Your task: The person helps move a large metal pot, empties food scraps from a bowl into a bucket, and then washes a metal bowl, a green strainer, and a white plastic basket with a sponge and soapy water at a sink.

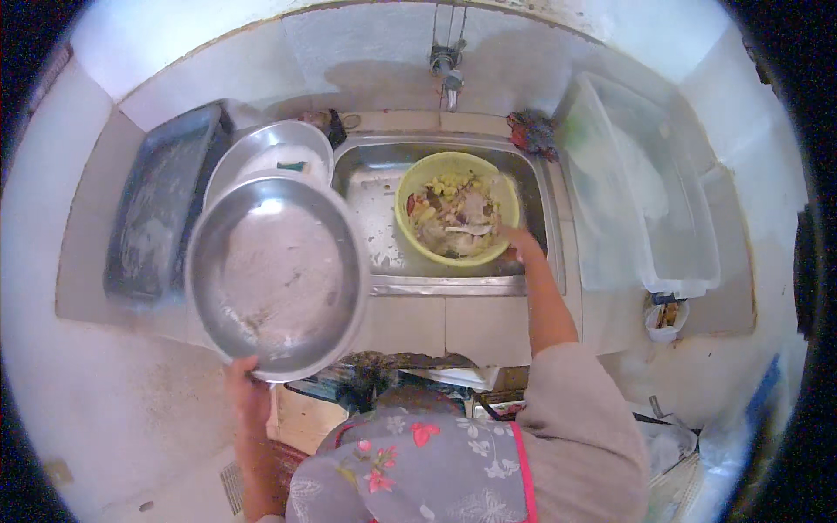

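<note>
My left hand (250, 392) grips the near rim of a large round metal basin (288, 268), held over the counter left of the sink. Its inside faces up and shows wet residue along the near side. In the stainless steel sink (376, 229) sits a yellow plastic bowl (403, 225) filled with food scraps (458, 209). A pale spoon-like utensil (467, 230) lies on the scraps. My right hand (520, 245) is at the bowl's right rim; some fingers are hidden, and whether they grip the rim is hard to make out.
Behind the held basin stands another metal basin (261, 147) with a green-and-yellow sponge (294, 167). A dark rectangular tub (160, 209) is at far left, a translucent plastic bin (680, 216) at right. The tap (451, 88) overhangs the sink's back. A small white container (667, 320) sits near the right edge.
</note>
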Action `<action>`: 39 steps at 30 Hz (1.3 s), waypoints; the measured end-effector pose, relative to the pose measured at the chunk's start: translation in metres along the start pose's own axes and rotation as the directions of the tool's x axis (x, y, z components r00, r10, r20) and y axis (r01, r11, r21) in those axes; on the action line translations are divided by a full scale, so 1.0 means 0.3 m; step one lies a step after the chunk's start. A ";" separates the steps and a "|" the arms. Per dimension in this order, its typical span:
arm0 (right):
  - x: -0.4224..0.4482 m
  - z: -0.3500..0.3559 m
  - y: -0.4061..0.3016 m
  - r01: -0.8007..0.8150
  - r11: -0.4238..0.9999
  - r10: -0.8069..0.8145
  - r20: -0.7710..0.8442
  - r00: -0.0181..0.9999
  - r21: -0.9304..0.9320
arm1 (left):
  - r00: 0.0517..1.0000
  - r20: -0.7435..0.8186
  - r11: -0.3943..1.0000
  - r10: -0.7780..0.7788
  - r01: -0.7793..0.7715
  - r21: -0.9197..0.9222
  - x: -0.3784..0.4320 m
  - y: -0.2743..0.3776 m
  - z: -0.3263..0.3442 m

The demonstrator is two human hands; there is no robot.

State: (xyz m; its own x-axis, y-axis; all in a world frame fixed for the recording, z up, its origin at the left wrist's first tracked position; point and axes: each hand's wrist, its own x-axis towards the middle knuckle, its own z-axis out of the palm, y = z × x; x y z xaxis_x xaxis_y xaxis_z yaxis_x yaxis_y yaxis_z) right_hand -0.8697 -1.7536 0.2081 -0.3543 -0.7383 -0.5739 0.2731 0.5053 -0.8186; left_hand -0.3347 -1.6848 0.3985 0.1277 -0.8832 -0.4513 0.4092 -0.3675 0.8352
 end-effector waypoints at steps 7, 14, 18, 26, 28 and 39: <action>-0.138 0.039 -0.006 -0.128 0.989 0.122 0.082 0.989 0.070 | 0.970 -0.211 0.991 0.119 -0.130 -0.039 -0.160 0.086 -0.178; -0.403 0.122 -0.097 0.069 0.954 -0.089 0.059 0.994 0.291 | 0.916 -0.368 0.971 0.162 -0.213 -0.104 -0.283 0.103 -0.452; -0.633 0.253 -0.153 0.105 0.944 -0.113 0.005 0.994 0.312 | 0.910 -0.377 0.943 0.174 -0.264 -0.202 -0.345 0.110 -0.593; -1.125 0.637 0.141 -0.085 0.955 -0.003 0.299 0.954 0.283 | 0.765 -0.541 0.937 0.350 -0.281 0.210 -0.541 -0.031 -1.291; -1.268 0.830 0.232 -0.186 0.958 0.087 0.395 0.915 0.220 | 0.730 -0.671 0.845 0.126 -0.434 -0.313 -0.629 0.048 -1.226; -1.142 1.829 0.947 -0.086 0.976 0.173 0.478 0.861 -0.199 | 0.493 -0.863 0.814 -0.114 -0.452 -0.365 -0.979 -0.503 -1.704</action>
State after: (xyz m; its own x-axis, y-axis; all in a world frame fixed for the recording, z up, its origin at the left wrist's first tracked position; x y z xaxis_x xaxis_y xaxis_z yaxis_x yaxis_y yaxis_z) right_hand -0.1800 -1.6022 0.1847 0.1697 -0.7617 -0.6253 0.1190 0.6457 -0.7542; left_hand 0.0280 -1.2211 0.2442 0.7958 -0.1420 -0.5887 0.6054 0.2061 0.7687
